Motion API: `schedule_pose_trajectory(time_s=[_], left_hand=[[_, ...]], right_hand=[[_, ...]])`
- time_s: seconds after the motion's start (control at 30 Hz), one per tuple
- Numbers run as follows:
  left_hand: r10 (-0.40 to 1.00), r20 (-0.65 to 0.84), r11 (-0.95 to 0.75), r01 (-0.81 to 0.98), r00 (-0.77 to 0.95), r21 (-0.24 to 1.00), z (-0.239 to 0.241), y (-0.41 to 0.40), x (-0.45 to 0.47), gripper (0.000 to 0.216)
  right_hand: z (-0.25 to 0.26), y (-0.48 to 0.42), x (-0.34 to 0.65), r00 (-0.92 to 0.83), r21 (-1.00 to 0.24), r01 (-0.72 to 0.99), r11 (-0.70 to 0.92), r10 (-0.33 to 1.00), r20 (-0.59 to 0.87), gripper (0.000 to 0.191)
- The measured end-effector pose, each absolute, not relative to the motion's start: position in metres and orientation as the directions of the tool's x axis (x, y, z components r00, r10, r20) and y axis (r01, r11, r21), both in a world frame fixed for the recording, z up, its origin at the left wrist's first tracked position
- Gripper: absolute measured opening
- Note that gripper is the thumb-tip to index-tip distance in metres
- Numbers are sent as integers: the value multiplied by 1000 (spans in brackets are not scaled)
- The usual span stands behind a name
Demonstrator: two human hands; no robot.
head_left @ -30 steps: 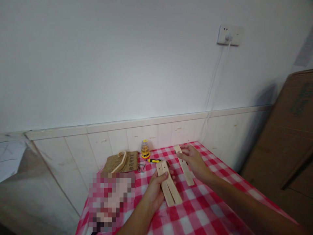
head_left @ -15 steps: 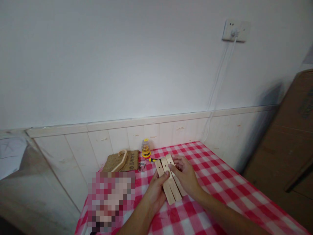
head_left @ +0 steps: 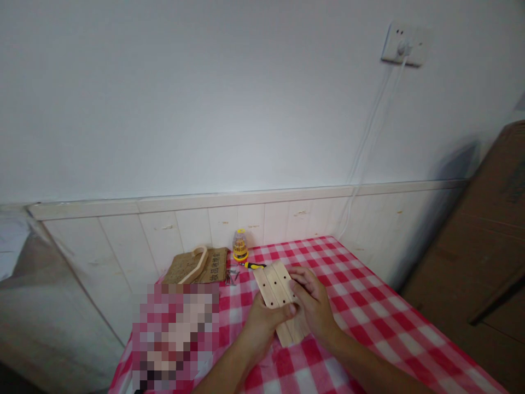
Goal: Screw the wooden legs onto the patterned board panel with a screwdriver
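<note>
Three drilled wooden slats: aligned above checked tablecloth | left hand: gripping slats, thumb across | right hand: grasping right edge | visible holes appear unfilled; screws loose, screwdriver unheld

Red-and-white check cloth-covered table. Directly on it, far left: flat brown cardboard piece with dark printed characters. Just right: loose slim metal screws. Near far edge, upright: yellow-and-clear domed plastic container; close by, lying, yellow-and-black-handled screwdriver. Near left: pixelated, unreadable.
</note>
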State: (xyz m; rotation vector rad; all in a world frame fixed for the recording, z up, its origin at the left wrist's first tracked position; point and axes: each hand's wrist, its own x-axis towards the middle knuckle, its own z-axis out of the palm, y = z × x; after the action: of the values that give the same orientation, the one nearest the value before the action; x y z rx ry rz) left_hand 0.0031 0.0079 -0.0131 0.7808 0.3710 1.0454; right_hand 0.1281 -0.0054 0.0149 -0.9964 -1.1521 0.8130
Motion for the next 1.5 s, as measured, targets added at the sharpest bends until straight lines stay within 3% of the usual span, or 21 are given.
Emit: schedule_pose_trajectory(time_s=[0.3,0.5,0.7,0.87,1.1,1.33,1.5], left_hand=[[946,-6,173,-489,325,855,-15,5,5,52],[963,19,92,-394,270,914,-2,4,4,41],[965,56,59,-420,257,906,3,4,4,44],[964,60,64,-445,259,893,5,4,4,44],[975,-28,152,-570,221,807,4,8,4,52],[973,-159,233,-675,170,700,-2,19,-1,47],[970,-172,245,-704,174,667,-2,23,-3,50]], right_hand=[[13,-9,125,210,-916,40,399,893,398,26],[16,-15,122,202,-887,83,454,864,462,33],[7,-15,122,211,-853,186,489,828,520,37],[8,-14,122,205,-856,176,486,832,515,40],[29,-6,127,193,-914,63,401,894,405,34],[51,22,155,410,-933,-233,272,898,159,29],[70,39,174,463,-943,-250,219,882,82,24]])
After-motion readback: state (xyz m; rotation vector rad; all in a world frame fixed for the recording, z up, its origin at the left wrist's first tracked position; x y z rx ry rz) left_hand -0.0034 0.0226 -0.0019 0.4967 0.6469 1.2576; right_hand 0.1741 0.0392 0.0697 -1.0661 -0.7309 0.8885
